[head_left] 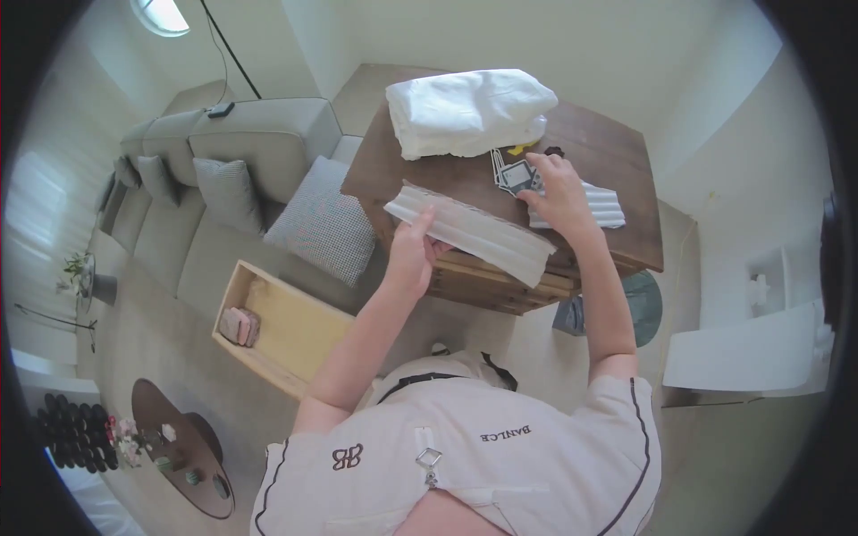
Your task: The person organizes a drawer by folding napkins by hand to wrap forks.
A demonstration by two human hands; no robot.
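Note:
My left hand (416, 255) grips the left end of a long, white, ridged strip (474, 234), which slants down to the right over the front edge of the brown wooden table (608, 143). On the tabletop, the fingers of my right hand (559, 192) are at a small grey-and-white device (517, 177) with a dark cord. A second white ridged piece (602, 205) lies partly behind my right wrist. Behind these, a large white cloth bundle (469, 112) rests on the table, with a small yellow item (521, 150) at its front edge.
An open wooden drawer (304, 335) holding pink folded items (239, 327) is at the lower left. Beyond it stands a grey sofa (206, 232) with cushions. Bins (639, 308) are below the table's right side. A low oval table (183, 447) is at far left.

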